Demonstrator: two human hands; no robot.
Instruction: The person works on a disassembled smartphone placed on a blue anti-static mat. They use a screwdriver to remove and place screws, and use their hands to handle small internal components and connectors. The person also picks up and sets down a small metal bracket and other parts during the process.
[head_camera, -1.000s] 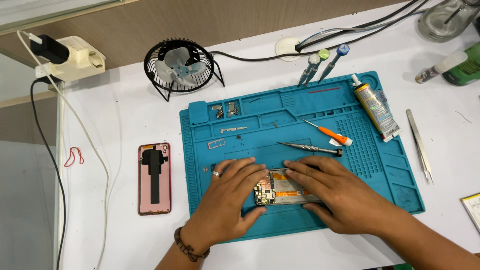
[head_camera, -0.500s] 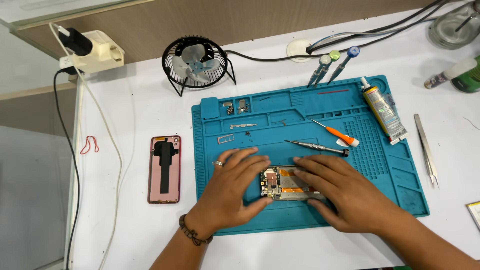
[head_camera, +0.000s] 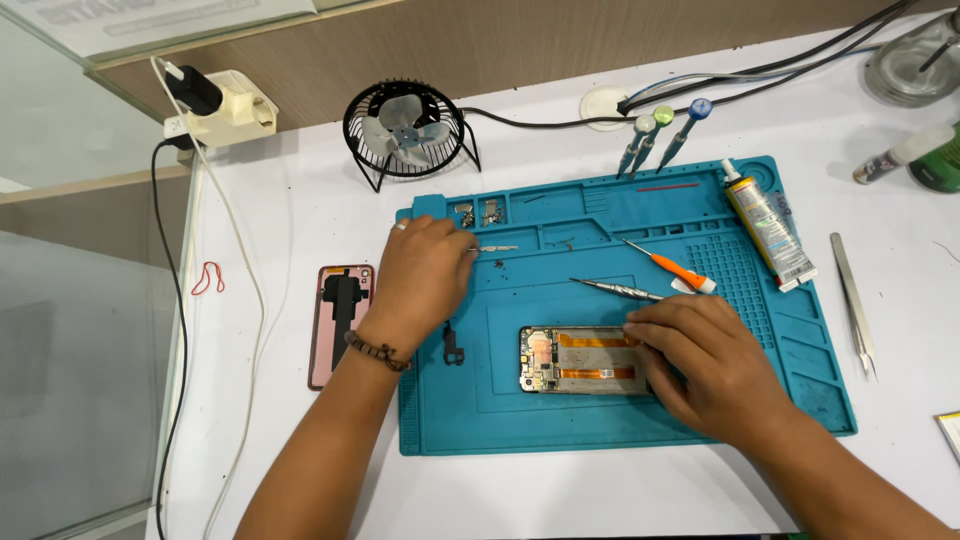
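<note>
Teal repair mat (head_camera: 500, 420) is carrying everything: moulded compartments along its top edge are holding small metal parts (head_camera: 478, 212), screws too small to tell. Opened phone (head_camera: 575, 360) is lying flat at mat centre, long axis running left-right, camera end pointing left. Back is off: circuit board showing at the left end, two orange flex strips running lengthwise over a pale metal frame. Right hand (head_camera: 700, 365) is resting on the phone's right end, fingers together and pressing flat, pinching nothing. Left hand (head_camera: 425, 280) is sitting at the mat's upper left, fingers curled toward a thin metal strip (head_camera: 497, 248); can't tell if it's gripping. Small black part (head_camera: 453, 345) is lying just left of the phone.
</note>
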